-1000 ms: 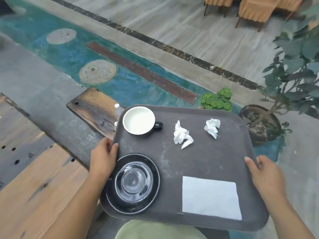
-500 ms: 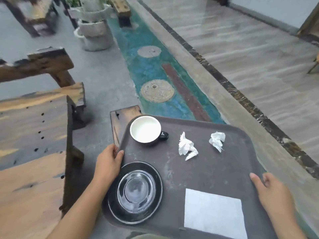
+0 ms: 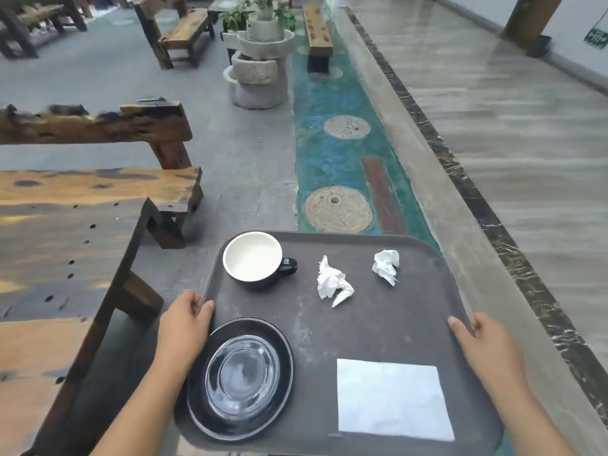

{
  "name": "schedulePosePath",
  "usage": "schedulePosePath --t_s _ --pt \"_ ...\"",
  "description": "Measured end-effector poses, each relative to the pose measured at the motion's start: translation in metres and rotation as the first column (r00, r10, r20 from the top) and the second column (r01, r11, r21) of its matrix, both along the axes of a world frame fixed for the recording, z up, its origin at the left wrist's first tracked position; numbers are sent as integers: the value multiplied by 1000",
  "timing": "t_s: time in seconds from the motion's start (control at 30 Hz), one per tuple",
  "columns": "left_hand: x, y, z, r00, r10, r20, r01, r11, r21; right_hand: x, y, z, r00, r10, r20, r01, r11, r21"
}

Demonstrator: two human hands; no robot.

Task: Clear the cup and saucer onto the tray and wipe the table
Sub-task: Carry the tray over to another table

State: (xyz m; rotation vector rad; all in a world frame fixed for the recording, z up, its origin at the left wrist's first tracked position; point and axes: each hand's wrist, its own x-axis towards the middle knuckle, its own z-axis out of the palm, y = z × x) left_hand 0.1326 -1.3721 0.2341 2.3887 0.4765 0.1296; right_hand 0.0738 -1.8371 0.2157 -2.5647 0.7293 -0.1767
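The left hand point(image 3: 184, 327) is closed over the left rim of the tray point(image 3: 378, 327), thumb lying on top of the lip and the fingers curled out of sight beneath it; the right hand point(image 3: 487, 347) clamps the right rim the same way, thumb on top and pointing inward. Both grips sit at about mid-length of the tray's sides, and the tray is held level in the air between them. Just ahead of the left hand stands the cup point(image 3: 255, 258) — white inside, black outside, upright, its handle pointing toward the right hand. Right beside the left wrist, on the near side, the black saucer point(image 3: 240, 380) lies flat, its edge close to the tray's left lip. Between the hands and a little forward lie two crumpled tissues point(image 3: 332, 281), well apart from the cup, and just inside the right wrist a flat white napkin point(image 3: 391, 399) sits square to the tray's near edge. Left of the left hand a dark wooden table point(image 3: 65, 258) comes near, its corner and leg close to the tray's left rim, with a wooden bench point(image 3: 98, 189) beyond it. Ahead of both hands the grey floor point(image 3: 250, 166) runs open — a teal inlaid strip point(image 3: 329, 159) straight ahead, and stacked stone planters point(image 3: 260, 70) far off.
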Motion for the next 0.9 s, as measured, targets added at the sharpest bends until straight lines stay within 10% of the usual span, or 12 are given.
schedulePosePath --t_s 0.9 --pt "756 -246 -25 991 132 2 -132 991 9 816 -245 -42 993 101 55 -105 992 64"
